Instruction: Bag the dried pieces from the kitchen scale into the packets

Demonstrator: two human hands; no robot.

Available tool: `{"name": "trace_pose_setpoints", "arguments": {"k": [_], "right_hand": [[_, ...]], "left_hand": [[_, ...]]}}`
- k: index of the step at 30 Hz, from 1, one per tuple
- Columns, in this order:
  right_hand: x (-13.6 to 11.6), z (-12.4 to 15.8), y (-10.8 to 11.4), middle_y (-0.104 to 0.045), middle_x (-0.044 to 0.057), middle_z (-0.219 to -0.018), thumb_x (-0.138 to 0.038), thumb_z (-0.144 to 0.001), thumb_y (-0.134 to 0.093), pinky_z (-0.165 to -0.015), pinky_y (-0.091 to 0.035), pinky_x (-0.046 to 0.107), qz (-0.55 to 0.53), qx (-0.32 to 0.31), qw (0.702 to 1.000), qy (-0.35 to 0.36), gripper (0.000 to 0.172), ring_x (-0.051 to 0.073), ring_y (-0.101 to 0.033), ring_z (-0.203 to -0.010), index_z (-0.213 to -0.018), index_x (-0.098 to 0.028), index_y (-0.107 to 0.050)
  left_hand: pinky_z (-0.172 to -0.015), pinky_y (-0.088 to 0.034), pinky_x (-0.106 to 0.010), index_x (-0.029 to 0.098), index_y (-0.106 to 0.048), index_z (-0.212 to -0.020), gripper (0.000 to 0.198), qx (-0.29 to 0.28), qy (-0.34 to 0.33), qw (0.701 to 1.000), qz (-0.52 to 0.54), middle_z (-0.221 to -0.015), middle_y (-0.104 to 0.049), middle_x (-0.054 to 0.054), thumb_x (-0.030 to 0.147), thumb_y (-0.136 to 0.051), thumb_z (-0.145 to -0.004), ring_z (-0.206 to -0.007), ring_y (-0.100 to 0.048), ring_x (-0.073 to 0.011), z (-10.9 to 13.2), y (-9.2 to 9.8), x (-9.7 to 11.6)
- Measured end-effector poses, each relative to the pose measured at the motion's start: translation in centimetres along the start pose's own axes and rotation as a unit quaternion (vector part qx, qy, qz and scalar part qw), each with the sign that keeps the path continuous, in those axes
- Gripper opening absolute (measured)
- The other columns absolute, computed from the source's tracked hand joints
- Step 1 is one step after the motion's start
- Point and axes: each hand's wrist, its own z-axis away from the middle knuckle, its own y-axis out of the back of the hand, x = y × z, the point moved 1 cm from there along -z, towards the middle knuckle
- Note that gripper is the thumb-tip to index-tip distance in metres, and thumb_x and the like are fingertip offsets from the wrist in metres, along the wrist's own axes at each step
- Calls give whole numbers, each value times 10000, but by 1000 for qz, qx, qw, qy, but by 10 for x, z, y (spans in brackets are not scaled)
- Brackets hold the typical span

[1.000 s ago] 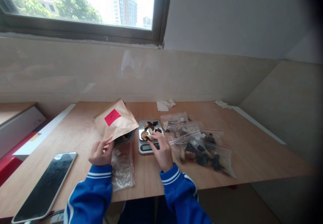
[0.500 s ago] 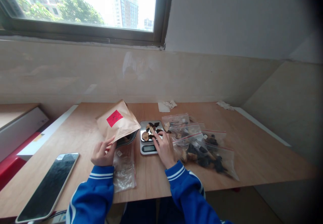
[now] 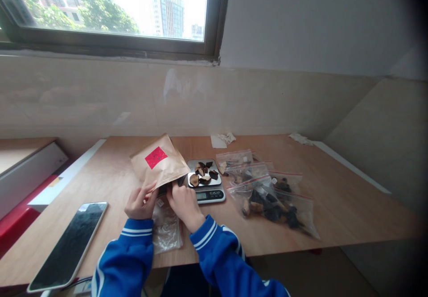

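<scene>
Weighing step under way: left hand [image 3: 141,201] grips open mouth of paper bag [image 3: 159,164] near table [image 3: 334,199] middle; right hand [image 3: 182,203] reaches into mouth, grasp hidden. Dried slices [image 3: 203,174] sit on scale [image 3: 206,185] just beside. Next move likely calls for drawing out more slices.

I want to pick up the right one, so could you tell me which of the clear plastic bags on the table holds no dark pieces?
The clear bag lying flat at the table's near edge, just below both hands, beside the phone; the red-striped bags right of the scale hold dark pieces.
</scene>
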Motion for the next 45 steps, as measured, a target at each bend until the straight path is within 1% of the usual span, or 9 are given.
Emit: {"name": "trace_pose_setpoints", "arguments": {"k": [5,10,13,17,21,25,33,40,45], "right_hand": [[2,-1,1,-716,107,-829,-302,-934,-422,-608,-476,267,-35,3,999,-13,239,234,-696,-756,-984,-189,-626],[11,28,3,-717,7,-742,-333,-934,-449,-569,-430,199,-138,83,986,39,226,158,-681,-649,-1082,-283,-612],[29,48,8,-705,-17,-722,-318,-936,-442,-540,-403,160,-207,142,966,69,258,98,-653,-586,-1118,-275,-620],[70,61,19,-652,-13,-604,-336,-931,-427,-517,-385,179,-199,198,959,-30,302,105,-610,-517,-1108,-231,-647],[104,60,30,-639,-17,-588,-316,-904,-469,-514,-349,205,-128,171,967,-140,253,143,-624,-551,-1050,-263,-669],[117,50,30,-669,-4,-656,-301,-896,-480,-498,-314,217,-67,130,971,-188,241,175,-656,-625,-1058,-302,-659],[127,31,13,-706,38,-772,-272,-919,-453,-531,-352,214,-60,110,977,-173,259,159,-664,-686,-1067,-278,-666],[128,29,11,-677,23,-708,-280,-910,-476,-496,-312,211,-44,116,977,-175,219,154,-650,-663,-1028,-261,-660],[122,30,18,-653,-1,-653,-315,-907,-480,-492,-312,214,-69,135,973,-173,239,146,-638,-622,-1084,-249,-626]], "left_hand": [[-470,-448,-161,217,-722,-899,151,2,6,1000,0,-622,-619,16,251,-689,-755,-508,-555,-69,0,0,0],[-463,-441,-163,208,-723,-892,146,-8,16,1000,-11,-615,-624,14,251,-687,-757,-497,-552,-69,0,1,1],[-468,-444,-165,207,-724,-885,142,-13,27,999,-13,-613,-623,15,257,-683,-758,-506,-562,-70,0,1,1],[-470,-448,-171,206,-725,-876,146,-15,43,999,-7,-631,-634,10,277,-683,-755,-505,-563,-73,1,0,1],[-486,-442,-175,201,-723,-861,132,-2,58,998,4,-614,-611,13,271,-681,-756,-520,-558,-72,-2,0,7],[-498,-443,-186,193,-723,-846,129,4,75,997,2,-608,-598,9,283,-668,-771,-530,-551,-78,-3,0,12],[-494,-457,-173,207,-722,-853,122,-9,43,999,1,-612,-610,17,274,-682,-760,-526,-564,-74,-2,0,5],[-482,-454,-169,214,-719,-883,141,-16,25,1000,-9,-619,-620,18,251,-693,-749,-522,-567,-75,-1,1,3],[-486,-451,-160,212,-715,-911,171,-12,8,1000,-8,-624,-615,23,222,-702,-740,-534,-572,-70,-2,1,3]]}}
